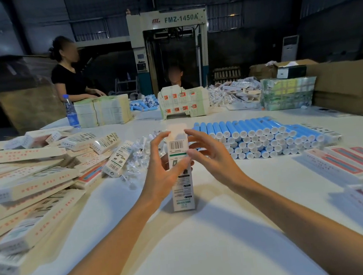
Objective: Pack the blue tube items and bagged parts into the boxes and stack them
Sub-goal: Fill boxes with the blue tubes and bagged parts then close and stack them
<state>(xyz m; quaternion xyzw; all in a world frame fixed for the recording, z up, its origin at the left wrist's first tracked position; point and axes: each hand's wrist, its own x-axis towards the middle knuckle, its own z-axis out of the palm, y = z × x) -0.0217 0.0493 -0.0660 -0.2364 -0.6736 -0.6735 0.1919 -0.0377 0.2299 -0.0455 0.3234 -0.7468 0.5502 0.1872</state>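
Observation:
A long white box (182,189) with a barcode stands upright on the white table (189,246), its top flap open. My left hand (164,169) grips the box's upper left side, thumb across its front. My right hand (210,154) is at the upper right edge, fingers spread and touching the box near the flap. Rows of blue tubes (256,137) with white caps lie stacked to the right. A heap of clear bagged parts (137,158) lies just left of the box. Packed white boxes (28,185) are piled at the left.
Flat red-printed cartons (357,166) lie at the right. Stacks of folded cartons (104,110), a water bottle (71,112), more blue tubes (144,103) and bagged parts (232,94) sit at the far edge. Two people (69,71) are behind the table, a cardboard box (348,85) far right.

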